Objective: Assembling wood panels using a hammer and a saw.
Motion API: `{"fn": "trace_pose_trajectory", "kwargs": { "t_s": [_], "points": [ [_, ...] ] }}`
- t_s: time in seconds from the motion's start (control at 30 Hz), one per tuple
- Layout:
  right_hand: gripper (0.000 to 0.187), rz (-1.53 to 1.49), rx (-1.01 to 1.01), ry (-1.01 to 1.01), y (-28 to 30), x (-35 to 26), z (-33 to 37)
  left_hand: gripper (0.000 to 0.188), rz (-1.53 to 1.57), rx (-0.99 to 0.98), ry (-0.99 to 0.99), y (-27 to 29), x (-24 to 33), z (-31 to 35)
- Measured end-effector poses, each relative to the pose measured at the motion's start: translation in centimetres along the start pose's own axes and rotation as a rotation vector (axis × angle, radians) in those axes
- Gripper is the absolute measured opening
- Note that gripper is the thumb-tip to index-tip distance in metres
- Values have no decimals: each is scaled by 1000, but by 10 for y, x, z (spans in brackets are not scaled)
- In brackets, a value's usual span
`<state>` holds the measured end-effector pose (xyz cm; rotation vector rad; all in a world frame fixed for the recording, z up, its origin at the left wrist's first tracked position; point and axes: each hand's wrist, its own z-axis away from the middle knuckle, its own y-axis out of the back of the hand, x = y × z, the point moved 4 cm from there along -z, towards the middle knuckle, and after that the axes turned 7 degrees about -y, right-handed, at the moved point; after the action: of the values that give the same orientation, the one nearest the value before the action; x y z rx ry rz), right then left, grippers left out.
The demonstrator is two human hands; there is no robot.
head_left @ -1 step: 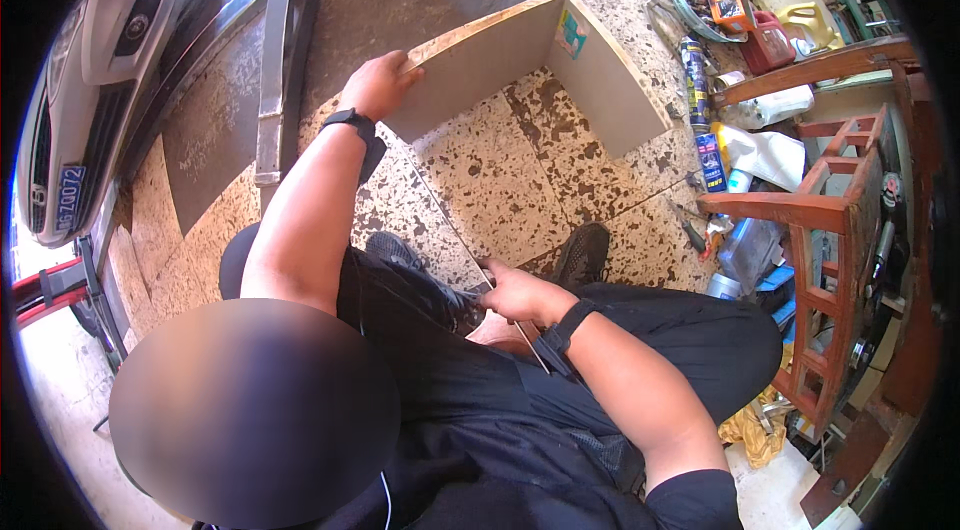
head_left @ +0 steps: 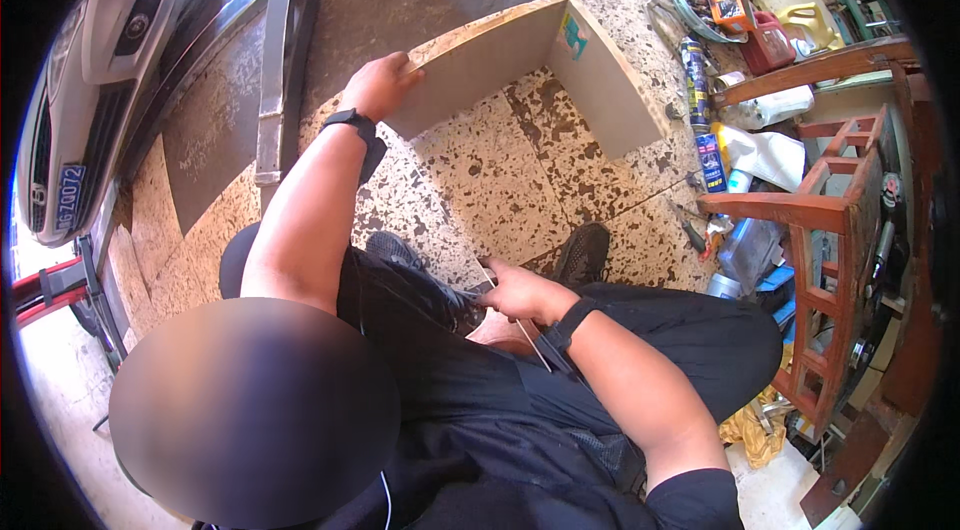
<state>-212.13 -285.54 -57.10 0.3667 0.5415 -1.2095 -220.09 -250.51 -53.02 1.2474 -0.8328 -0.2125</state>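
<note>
I am crouched on a speckled terrazzo floor [head_left: 500, 180]. My left hand [head_left: 378, 85] reaches forward and grips the top edge of a pale wooden board [head_left: 480, 65] standing on edge. A second panel [head_left: 610, 100] meets that board at a corner, forming an L. My right hand [head_left: 515, 290] is down by my knee, closed around a thin metal strip [head_left: 535, 350] that runs back along my wrist. Both wrists wear black bands. My black shoe [head_left: 585, 250] rests on the floor just right of that hand.
A silver car [head_left: 90, 80] stands at the left, with a long metal bar [head_left: 275, 80] lying beside it. Spray cans [head_left: 700, 90], a bowl of small parts [head_left: 700, 0] and rags crowd the right. A reddish wooden frame [head_left: 830, 230] stands at the right edge.
</note>
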Motion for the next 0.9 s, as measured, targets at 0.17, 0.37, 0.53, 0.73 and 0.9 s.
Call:
{"fn": "trace_pose_trajectory", "kwargs": {
  "t_s": [0.17,0.37,0.53,0.73,0.9],
  "points": [
    [60,-3,-60,-133,3,0,4,48,23,-62,35,-1,-15,9],
    [62,-118,-3,138,-23,-26,17,77,15,68,309,8,-57,47],
    [63,152,201,290,-41,-43,14,76,391,-302,524,-30,-54,109],
    [71,443,419,342,-48,-40,-3,42,521,-85,384,-49,-35,133],
    [79,459,368,343,-39,-27,-15,44,378,58,373,-60,-21,132]
  ]
}}
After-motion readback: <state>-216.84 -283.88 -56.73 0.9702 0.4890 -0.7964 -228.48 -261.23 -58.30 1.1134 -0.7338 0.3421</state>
